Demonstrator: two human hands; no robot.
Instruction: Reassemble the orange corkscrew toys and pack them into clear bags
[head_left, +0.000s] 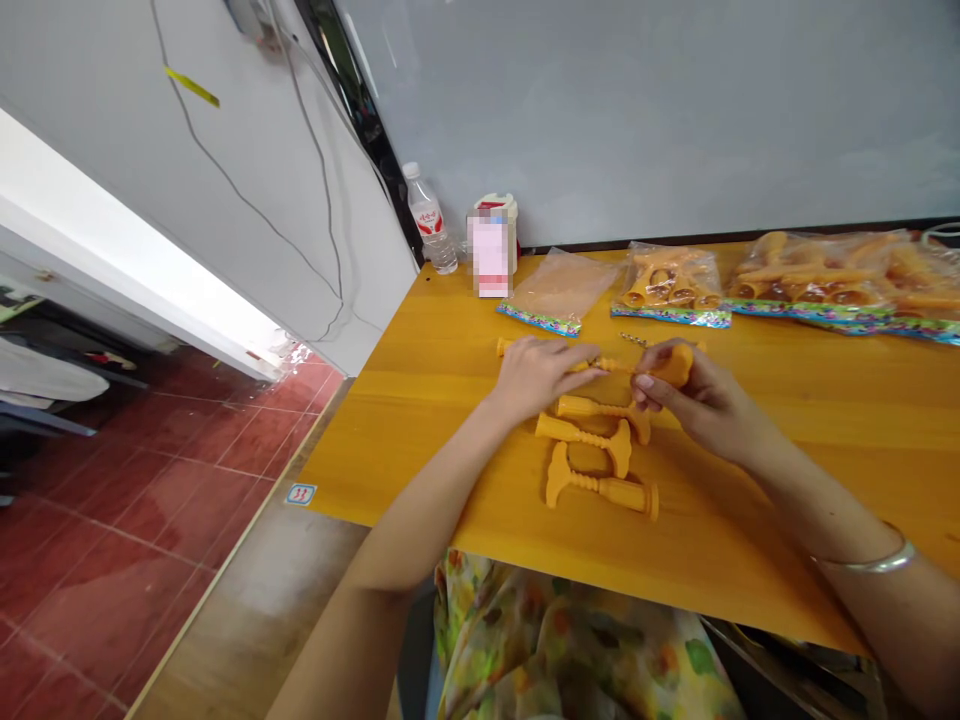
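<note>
The left hand point(536, 375) curls over one end of an orange plastic piece point(675, 366) while the right hand point(701, 402) pinches its thick end between thumb and fingers, mid-way along the yellow wooden table point(825, 470), nearer its left edge. A close pinch suits that slim ribbed stem point(604, 365) — three similar pieces point(600, 485) lie just below the hands.

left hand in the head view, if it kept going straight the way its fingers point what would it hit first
Probably the thin ribbed tip of the orange plastic piece under the left hand, just past its fingers, then the right hand's fingers. Depth is unclear.
</note>
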